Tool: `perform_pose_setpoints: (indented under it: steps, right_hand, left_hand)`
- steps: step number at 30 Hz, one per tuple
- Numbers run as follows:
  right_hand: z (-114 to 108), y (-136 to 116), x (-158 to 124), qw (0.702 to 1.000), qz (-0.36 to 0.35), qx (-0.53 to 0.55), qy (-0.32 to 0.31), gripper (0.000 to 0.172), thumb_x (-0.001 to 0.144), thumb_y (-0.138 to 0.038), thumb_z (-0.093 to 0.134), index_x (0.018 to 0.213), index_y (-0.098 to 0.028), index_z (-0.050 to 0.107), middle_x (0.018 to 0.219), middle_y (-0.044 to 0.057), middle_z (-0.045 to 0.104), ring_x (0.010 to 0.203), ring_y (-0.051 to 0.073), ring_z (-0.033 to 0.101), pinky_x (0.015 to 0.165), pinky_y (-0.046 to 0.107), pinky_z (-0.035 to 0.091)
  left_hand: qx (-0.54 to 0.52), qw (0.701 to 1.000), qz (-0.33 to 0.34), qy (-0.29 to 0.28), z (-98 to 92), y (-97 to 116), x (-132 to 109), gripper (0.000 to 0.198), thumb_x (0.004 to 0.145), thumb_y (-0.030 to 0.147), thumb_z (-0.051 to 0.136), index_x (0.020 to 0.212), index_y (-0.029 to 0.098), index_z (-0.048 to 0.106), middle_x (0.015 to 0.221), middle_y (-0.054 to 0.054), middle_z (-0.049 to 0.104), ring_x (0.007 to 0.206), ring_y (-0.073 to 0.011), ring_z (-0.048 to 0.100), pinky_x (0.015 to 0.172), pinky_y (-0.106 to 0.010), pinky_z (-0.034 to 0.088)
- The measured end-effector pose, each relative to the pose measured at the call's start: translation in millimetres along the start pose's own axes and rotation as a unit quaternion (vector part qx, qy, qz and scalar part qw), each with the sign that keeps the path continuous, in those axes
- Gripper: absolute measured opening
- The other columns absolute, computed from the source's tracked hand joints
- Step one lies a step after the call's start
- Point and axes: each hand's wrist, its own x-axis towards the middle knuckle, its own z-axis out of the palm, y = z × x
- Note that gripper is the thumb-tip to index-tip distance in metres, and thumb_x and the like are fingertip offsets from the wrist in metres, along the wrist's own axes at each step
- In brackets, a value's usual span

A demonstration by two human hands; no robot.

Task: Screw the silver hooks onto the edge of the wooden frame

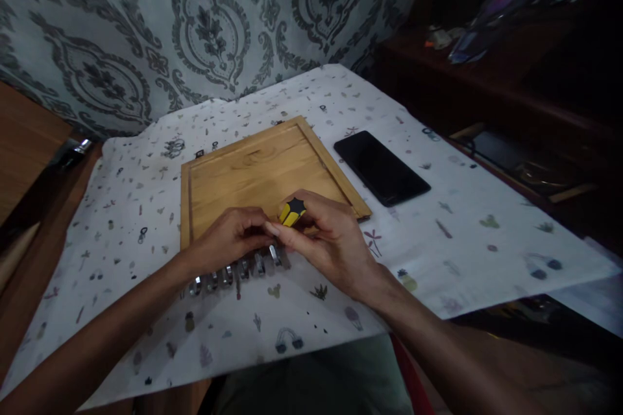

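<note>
- Yellow with black, a tool handle (293, 211) sits inside the right hand (333, 240), which is closed around it; its dark, star-shaped end shows above the curled fingers, while any shaft or tip is hidden.
- The left hand (233, 237) is nearly closed, its fingers bent and drawn together just beside the right thumb. Whether a small part is pinched there, I cannot tell.
- Beneath both hands, and reaching beyond them, a wooden board (243, 175) with a raised border lies flat on the printed tablecloth (438, 253). The hands cover much of its near edge.
- Just below the left hand, on the person's side, runs a row of shiny metal pieces (275, 255), the last of them close under the meeting fingertips. Whether they are fixed to the board or only rest beside it is unclear.
- Beyond the right hand and farther to the right lies a black phone (382, 168), apart from the board and touched by neither hand.
- The step in hand looks, in my judgement, like fine two-handed work with the tool at the board's near edge, the left fingers steadying or guiding.
- The next move seems to call for a firm right grip, a steady left fingertip close to the tool, and care not to knock the metal row just below.
</note>
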Motion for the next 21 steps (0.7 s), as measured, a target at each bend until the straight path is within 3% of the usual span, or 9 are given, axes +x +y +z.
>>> perform_pose_setpoints:
  steps: [10,21]
  right_hand:
    - [-1,-2,-2,1.000,0.015,0.007,-0.003,0.024,0.096,-0.034,0.064,0.078,-0.020,0.058,0.074,0.000,0.057,0.066,0.013,0.056,0.057,0.026,0.046]
    - [-1,-3,-2,1.000,0.022,0.000,-0.009,0.027,0.096,-0.039,0.064,0.077,-0.020,0.057,0.074,-0.001,0.056,0.066,0.012,0.056,0.056,0.025,0.047]
  left_hand:
    - [0.131,0.983,0.129,0.002,-0.2,-10,-5,0.018,0.100,0.028,0.058,0.101,0.021,0.074,0.091,-0.003,0.073,0.088,-0.0151,0.070,0.081,-0.027,0.054]
    - [0.164,0.978,0.129,0.015,-4.1,-1,-13,0.018,0.101,0.026,0.055,0.100,0.021,0.073,0.091,-0.002,0.072,0.084,-0.0128,0.068,0.074,-0.025,0.051]
